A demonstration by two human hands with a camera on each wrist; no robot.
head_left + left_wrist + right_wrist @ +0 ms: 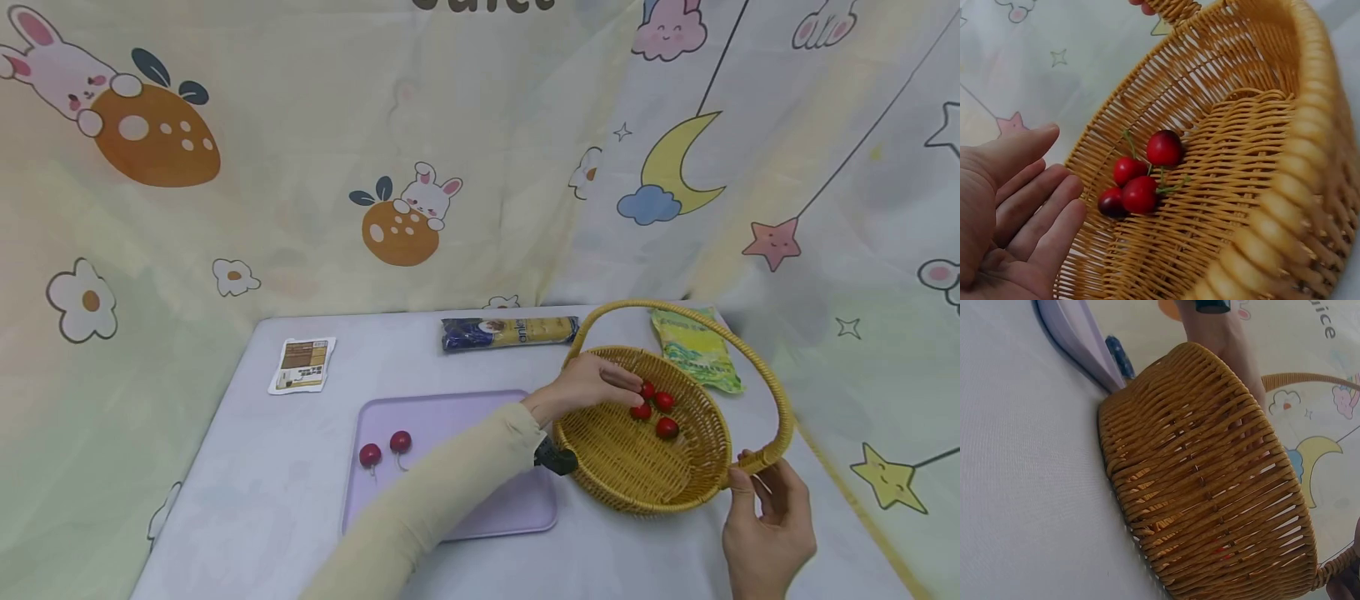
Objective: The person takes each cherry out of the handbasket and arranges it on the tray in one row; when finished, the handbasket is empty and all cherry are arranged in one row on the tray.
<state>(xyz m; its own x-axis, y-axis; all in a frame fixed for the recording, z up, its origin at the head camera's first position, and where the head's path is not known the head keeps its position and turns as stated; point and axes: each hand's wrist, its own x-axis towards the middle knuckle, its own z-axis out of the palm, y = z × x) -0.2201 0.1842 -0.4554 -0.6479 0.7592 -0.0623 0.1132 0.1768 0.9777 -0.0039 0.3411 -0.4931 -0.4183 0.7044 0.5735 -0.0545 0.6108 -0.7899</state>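
My left hand (pixel 588 385) is over the wicker basket (pixel 630 475), fingers extended and holding nothing. Several red cherries (pixel 1141 194) with green stems lie together on the basket floor, just beyond those fingertips in the left wrist view. At the basket's right side, my right hand (pixel 768 521) grips the foot of the arched handle (pixel 780 417) between thumb and fingers. Two more cherries (pixel 401 442) with stems lie on the left part of the lilac tray (pixel 450 406), partly covered by my left sleeve.
Behind the basket lies a green and yellow packet (pixel 697 350). A long blue and gold packet (pixel 510 332) is at the table's back edge. On the back left rests a small white and brown sachet (pixel 302 365). A patterned cloth (pixel 300 208) hangs behind the table.
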